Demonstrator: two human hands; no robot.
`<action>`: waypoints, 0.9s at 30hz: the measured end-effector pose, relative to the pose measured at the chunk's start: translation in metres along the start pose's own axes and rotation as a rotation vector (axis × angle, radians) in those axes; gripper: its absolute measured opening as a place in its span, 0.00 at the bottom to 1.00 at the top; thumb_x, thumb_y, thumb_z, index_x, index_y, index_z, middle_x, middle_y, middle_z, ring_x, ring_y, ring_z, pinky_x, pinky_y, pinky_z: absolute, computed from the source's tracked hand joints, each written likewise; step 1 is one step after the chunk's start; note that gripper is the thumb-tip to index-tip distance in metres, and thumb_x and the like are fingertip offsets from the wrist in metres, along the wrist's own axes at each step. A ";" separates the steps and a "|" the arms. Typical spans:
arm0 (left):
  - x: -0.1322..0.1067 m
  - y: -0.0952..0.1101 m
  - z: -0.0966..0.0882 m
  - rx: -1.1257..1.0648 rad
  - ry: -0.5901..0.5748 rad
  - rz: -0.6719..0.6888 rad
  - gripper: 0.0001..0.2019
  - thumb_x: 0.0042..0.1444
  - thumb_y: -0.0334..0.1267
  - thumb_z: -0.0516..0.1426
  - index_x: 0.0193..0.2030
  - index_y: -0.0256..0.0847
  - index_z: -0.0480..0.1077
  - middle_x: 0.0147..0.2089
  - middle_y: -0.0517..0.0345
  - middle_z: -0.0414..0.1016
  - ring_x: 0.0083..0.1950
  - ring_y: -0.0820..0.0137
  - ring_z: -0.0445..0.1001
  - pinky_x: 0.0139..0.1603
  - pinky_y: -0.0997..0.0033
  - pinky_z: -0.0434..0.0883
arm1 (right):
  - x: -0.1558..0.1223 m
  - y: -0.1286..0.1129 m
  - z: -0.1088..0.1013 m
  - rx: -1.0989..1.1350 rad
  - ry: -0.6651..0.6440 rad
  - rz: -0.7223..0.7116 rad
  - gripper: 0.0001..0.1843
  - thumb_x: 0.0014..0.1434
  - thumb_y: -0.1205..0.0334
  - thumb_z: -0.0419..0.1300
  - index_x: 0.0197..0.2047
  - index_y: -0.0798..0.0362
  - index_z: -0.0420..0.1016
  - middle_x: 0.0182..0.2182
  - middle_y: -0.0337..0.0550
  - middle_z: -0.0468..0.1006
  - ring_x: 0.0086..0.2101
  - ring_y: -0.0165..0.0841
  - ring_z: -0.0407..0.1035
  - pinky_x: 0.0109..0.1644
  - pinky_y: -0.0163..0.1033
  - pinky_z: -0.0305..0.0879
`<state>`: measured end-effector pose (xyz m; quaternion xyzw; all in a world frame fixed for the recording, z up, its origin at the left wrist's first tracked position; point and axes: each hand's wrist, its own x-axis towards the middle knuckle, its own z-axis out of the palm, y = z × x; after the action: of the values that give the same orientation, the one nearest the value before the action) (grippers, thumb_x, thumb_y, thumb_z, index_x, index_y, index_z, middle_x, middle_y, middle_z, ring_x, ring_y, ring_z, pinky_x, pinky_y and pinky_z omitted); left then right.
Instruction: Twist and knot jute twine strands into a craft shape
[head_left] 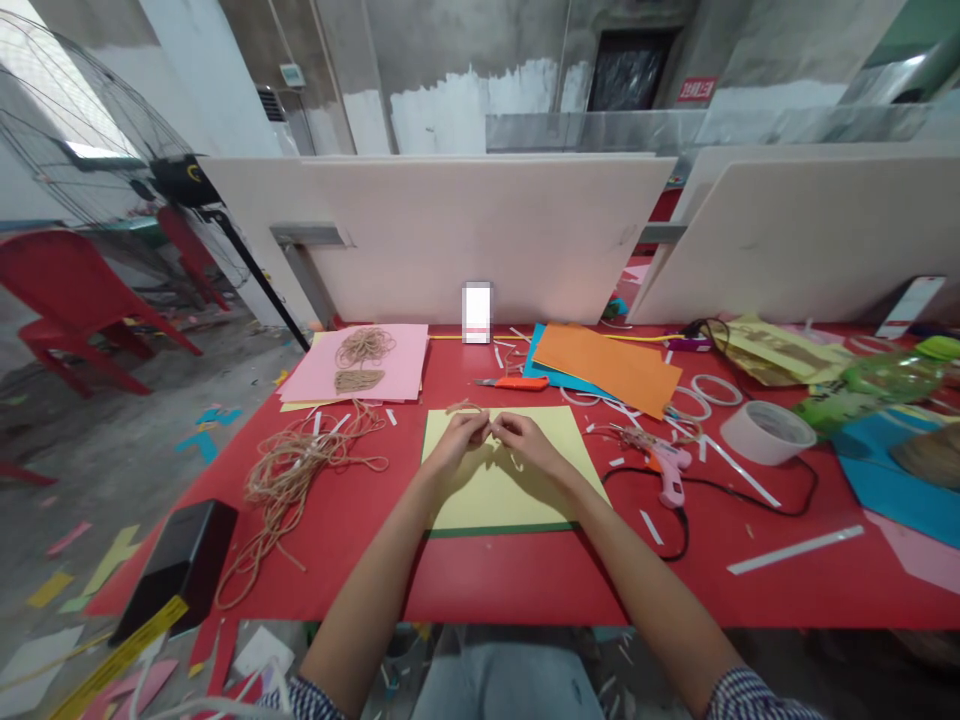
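We see the left hand (466, 432) and the right hand (523, 438) brought together over a pale yellow sheet of paper (517, 495), fingertips almost touching; between them is a short strand of brown jute twine (466, 407), which arches up and to the left from the left fingers, just above the far edge of the sheet; the grip of the left hand is pinched on the strand, and the grip of the right hand is closed on its other end, as far as we can make out, since the curled fingers hide the contact; the yellow sheet lies on a dark green sheet (502, 529), of which only a thin edge shows, and both lie flat on the red desk (525, 585); to the left we see a loose tangle of the same brown twine (300, 470), and beyond it a pink sheet of card (397, 372) carrying two small twine coils; just past the yellow sheet lies an orange-handled cutter (519, 383); to the right, near the right forearm, a pink glue gun (670, 478) rests with its black cord looping across the desk, and a white roll of tape (766, 432) stands farther right.
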<state>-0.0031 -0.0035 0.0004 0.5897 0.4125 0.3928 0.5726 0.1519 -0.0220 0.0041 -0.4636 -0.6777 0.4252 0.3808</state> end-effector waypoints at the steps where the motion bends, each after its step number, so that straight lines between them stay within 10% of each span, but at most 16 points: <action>1: -0.001 0.001 0.000 -0.015 -0.001 -0.003 0.24 0.57 0.56 0.52 0.19 0.42 0.54 0.20 0.66 0.47 0.22 0.77 0.47 0.23 0.73 0.50 | 0.001 0.000 -0.001 0.060 -0.014 0.014 0.16 0.60 0.49 0.55 0.27 0.51 0.66 0.21 0.33 0.64 0.23 0.28 0.57 0.27 0.34 0.53; 6: -0.002 0.003 -0.003 0.037 -0.019 0.009 0.19 0.56 0.51 0.53 0.22 0.39 0.64 0.20 0.66 0.50 0.22 0.76 0.49 0.25 0.73 0.50 | 0.000 0.000 -0.006 0.010 -0.017 0.035 0.14 0.62 0.52 0.55 0.29 0.52 0.70 0.23 0.35 0.67 0.23 0.29 0.59 0.29 0.34 0.55; 13: 0.004 -0.001 -0.005 0.484 0.096 0.030 0.17 0.57 0.41 0.51 0.21 0.38 0.70 0.19 0.62 0.63 0.24 0.72 0.62 0.30 0.71 0.57 | -0.005 -0.005 -0.013 -0.714 0.229 -0.064 0.11 0.66 0.62 0.53 0.33 0.53 0.73 0.36 0.48 0.74 0.32 0.34 0.66 0.37 0.38 0.55; 23: 0.007 -0.014 -0.002 0.133 0.252 -0.023 0.15 0.55 0.45 0.53 0.21 0.40 0.63 0.19 0.67 0.54 0.23 0.74 0.56 0.27 0.73 0.55 | -0.017 -0.012 0.031 -0.857 0.027 -0.211 0.14 0.69 0.62 0.49 0.44 0.54 0.76 0.39 0.50 0.78 0.35 0.36 0.71 0.39 0.37 0.61; 27: 0.008 -0.013 -0.005 0.327 0.249 0.018 0.16 0.58 0.45 0.50 0.22 0.40 0.62 0.20 0.64 0.59 0.26 0.72 0.60 0.30 0.72 0.57 | -0.017 -0.008 0.032 -0.676 0.196 -0.114 0.12 0.68 0.59 0.50 0.46 0.52 0.72 0.45 0.48 0.76 0.34 0.35 0.72 0.39 0.38 0.62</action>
<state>-0.0055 0.0057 -0.0126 0.6255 0.5331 0.3954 0.4102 0.1255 -0.0471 -0.0012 -0.5635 -0.7651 0.1088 0.2920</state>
